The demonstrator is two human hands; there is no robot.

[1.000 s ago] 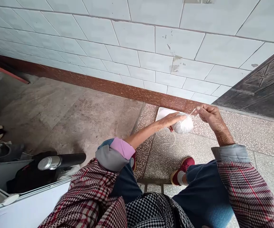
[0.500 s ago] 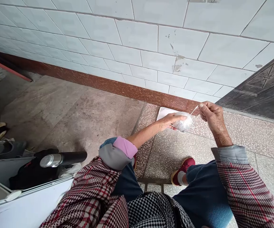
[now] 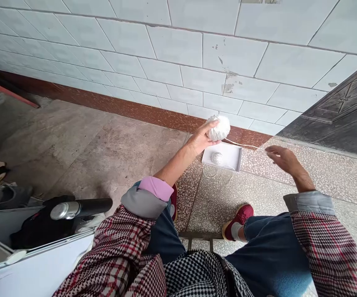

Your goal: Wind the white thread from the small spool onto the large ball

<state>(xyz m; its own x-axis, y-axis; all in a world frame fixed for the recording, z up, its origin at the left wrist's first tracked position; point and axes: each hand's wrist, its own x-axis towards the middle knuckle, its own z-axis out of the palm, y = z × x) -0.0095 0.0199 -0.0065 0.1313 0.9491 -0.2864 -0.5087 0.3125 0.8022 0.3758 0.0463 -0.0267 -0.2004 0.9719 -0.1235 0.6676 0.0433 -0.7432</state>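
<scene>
My left hand [image 3: 203,137] is wrapped round a ball of white string [image 3: 220,128], holding it up in front of the red-brown skirting. From the ball a white strand [image 3: 242,144] runs right, towards the fingertips of my right hand [image 3: 281,159]. The fingers and thumb of that hand are drawn together, slightly smeared, and seem to pinch the strand's end. Below the ball, a shallow white tray [image 3: 236,161] lies on the speckled floor. A smaller white ball [image 3: 217,158] rests in it, and a loop of thin string [image 3: 209,177] hangs over its near edge.
A tiled wall [image 3: 178,49] rises ahead, with a dark panelled door [image 3: 342,107] at right. My red shoe [image 3: 239,220] stands on the floor near the tray. To the left, a black flask with a silver cap [image 3: 82,208] lies on dark cloth beside a white surface [image 3: 42,264].
My left hand has lifted the string ball up and left, turning it and uncovering the tray and smaller ball. My right hand has moved right and down; the strand between them is longer.
</scene>
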